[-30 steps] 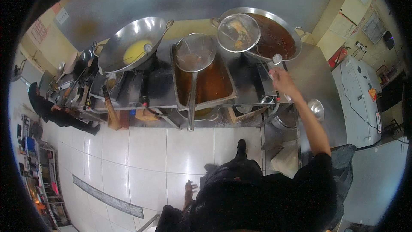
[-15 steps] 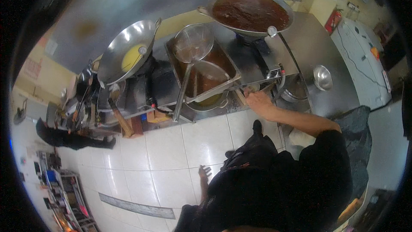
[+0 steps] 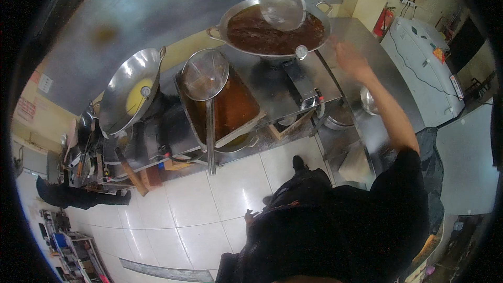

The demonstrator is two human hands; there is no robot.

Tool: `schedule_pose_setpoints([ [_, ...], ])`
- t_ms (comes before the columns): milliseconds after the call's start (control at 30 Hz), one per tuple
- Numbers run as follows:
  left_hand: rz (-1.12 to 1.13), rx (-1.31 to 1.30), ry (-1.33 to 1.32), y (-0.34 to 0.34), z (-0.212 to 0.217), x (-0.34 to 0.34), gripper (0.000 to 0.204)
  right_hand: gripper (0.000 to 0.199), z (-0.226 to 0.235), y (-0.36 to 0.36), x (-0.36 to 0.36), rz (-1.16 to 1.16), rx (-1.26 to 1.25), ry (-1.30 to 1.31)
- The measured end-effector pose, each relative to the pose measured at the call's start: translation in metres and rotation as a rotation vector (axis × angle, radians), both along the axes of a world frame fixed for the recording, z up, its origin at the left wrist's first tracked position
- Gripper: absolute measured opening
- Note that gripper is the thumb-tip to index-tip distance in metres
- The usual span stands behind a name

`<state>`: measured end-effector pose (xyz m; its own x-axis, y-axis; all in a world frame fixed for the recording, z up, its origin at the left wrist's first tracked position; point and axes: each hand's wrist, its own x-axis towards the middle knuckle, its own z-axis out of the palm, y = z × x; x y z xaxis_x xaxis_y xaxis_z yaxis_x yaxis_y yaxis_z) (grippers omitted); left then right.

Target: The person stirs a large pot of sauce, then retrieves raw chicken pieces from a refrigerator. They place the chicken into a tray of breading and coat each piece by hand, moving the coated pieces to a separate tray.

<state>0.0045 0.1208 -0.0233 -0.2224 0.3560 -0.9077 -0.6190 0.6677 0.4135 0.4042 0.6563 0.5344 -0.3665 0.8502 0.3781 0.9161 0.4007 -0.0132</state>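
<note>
My right hand (image 3: 352,62) is raised beside the right rim of the far wok (image 3: 277,51), its fingers closed and blurred, in line with a round mesh skimmer (image 3: 283,6). The skimmer's handle is hard to make out. Its mesh bowl stands tilted over the dark brown, bubbling liquid (image 3: 251,29) in the wok. Low beside my body hangs my left hand (image 3: 250,215), holding nothing, fingers apart. A second round skimmer (image 3: 206,75) rests across a rectangular metal tray (image 3: 251,126) with brown liquid in it, its long handle reaching over the counter's front edge.
A tilted wok (image 3: 112,97) with yellow liquid and a dial thermometer (image 3: 145,91) stands at left. Another dial thermometer (image 3: 301,51) sits on the far wok's rim. A metal bowl (image 3: 369,100) lies at right. A person in black (image 3: 84,197) stands far left.
My right hand has risen from the counter's front edge to beside the far wok, carrying a skimmer out of the tray to over the wok. The view has shifted right.
</note>
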Motion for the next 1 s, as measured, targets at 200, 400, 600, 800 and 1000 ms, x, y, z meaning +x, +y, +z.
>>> schedule_pose_setpoints([
  [200, 0.022, 0.094, 0.157, 0.084, 0.047, 0.041, 0.067, 0.03, -0.033, 0.169, 0.08, -0.228, 0.033, -0.379],
  [400, 0.015, 0.122, 0.129, 0.142, 0.069, 0.081, 0.06, 0.029, -0.088, 0.26, 0.111, -0.148, -0.138, -0.232],
  [600, 0.055, -0.028, 0.197, 0.132, 0.05, 0.134, 0.058, 0.037, -0.109, 0.341, 0.083, 0.016, -0.514, -0.309],
  [800, 0.05, -0.157, -0.038, 0.09, 0.01, 0.179, 0.059, 0.035, -0.128, 0.359, 0.075, 0.359, -0.499, 0.121],
  [1000, 0.102, -0.205, 0.004, 0.058, 0.002, 0.185, 0.055, 0.038, -0.12, 0.32, 0.064, 0.352, -0.715, 0.008],
])
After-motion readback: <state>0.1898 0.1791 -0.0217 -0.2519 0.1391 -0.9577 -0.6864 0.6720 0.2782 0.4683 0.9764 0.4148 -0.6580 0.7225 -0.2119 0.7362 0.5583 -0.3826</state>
